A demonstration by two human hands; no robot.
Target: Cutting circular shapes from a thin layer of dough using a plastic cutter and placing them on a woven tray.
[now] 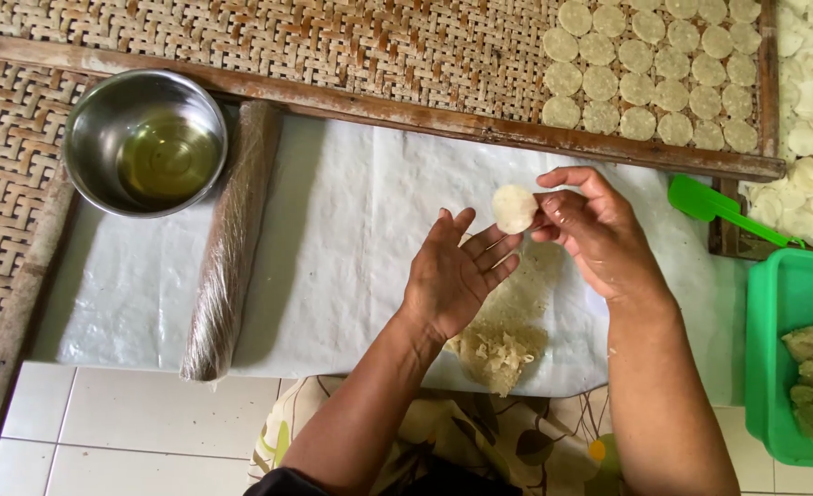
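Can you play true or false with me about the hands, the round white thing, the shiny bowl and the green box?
1. The right hand pinches a thin round dough disc. True.
2. The left hand holds a spoon. False: it is open and empty beside the disc.
3. The metal bowl holds yellowish liquid. True.
4. The green tub is empty. False: lumps of dough lie in it.
5. The woven tray has rows of round discs. True.
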